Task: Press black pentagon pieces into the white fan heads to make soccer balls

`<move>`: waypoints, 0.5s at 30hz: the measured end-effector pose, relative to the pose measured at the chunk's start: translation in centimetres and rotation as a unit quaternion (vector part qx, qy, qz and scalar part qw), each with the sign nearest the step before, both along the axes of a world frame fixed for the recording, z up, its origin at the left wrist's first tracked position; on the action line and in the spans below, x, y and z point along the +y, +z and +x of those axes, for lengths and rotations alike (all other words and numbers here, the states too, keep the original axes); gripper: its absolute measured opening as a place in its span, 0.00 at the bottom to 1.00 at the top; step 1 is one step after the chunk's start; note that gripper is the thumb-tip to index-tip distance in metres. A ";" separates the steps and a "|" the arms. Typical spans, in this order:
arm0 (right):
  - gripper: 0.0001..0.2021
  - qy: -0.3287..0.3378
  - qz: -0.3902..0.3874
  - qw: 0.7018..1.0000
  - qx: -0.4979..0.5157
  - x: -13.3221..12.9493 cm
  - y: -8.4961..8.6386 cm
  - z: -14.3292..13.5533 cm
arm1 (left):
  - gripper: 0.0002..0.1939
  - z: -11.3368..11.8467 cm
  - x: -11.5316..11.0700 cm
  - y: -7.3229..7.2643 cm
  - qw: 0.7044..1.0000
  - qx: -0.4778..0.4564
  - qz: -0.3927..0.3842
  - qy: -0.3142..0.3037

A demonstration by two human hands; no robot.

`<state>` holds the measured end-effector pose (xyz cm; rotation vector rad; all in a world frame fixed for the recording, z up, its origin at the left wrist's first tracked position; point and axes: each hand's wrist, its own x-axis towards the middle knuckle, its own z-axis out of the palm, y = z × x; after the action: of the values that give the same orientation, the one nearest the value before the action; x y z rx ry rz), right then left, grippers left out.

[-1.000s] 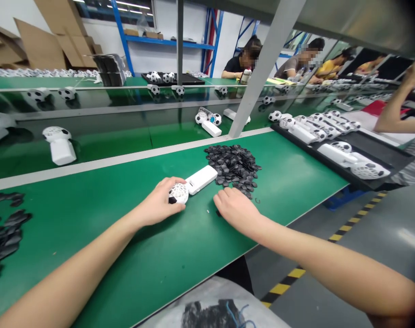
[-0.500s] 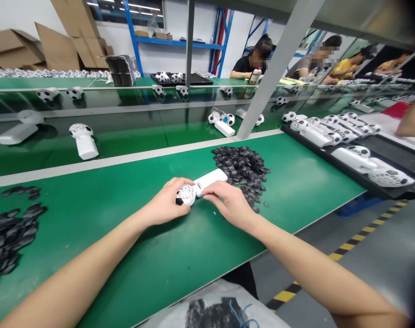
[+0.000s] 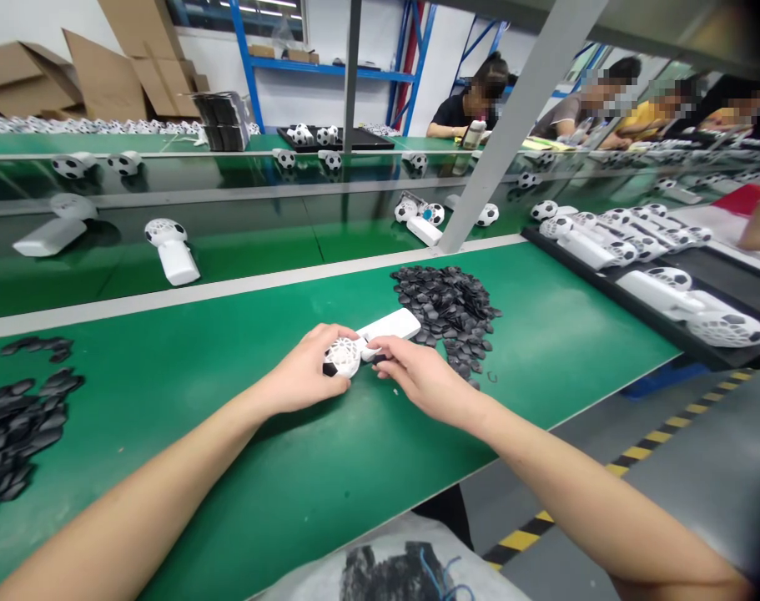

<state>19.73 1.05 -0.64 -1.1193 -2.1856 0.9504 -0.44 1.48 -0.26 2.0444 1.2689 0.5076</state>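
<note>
A small white handheld fan (image 3: 385, 329) with a football-patterned round head (image 3: 342, 357) lies on the green bench (image 3: 530, 334). My left hand (image 3: 304, 371) is curled around the fan's head and holds it down. My right hand (image 3: 417, 376) pinches a small black piece (image 3: 380, 360) against the fan, just below its head. A heap of flat black pieces (image 3: 448, 305) lies directly behind my right hand.
A second heap of black pieces (image 3: 17, 417) lies at the bench's left. A black tray (image 3: 717, 288) of finished fans sits at the right. More fans ride the conveyor (image 3: 167, 246) behind. Several people sit at the far benches. A plastic bag (image 3: 392, 568) rests in my lap.
My right hand left the bench beside the heap and came to the fan with a black piece in its fingers. My left hand kept its hold on the fan's head.
</note>
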 end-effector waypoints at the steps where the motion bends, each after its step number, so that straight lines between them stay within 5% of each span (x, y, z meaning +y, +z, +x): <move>1: 0.10 0.006 0.010 1.000 -0.008 0.0 0.1 0.0 | 0.25 0.0 0.0 0.0 1.000 0.000 0.001 -0.001; 8: 0.04 -0.050 0.107 0.993 0.017 -0.2 0.4 -0.2 | 0.26 0.0 0.0 -0.1 1.000 0.001 0.004 0.005; 15: 0.02 -0.021 -0.063 0.995 0.069 0.4 -0.2 -0.6 | 0.25 0.2 -0.1 -0.1 1.000 -0.003 0.010 0.007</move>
<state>19.18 1.44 -0.81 -1.1166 -2.0071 1.1256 -0.25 1.39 -0.39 2.0512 1.2801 0.5337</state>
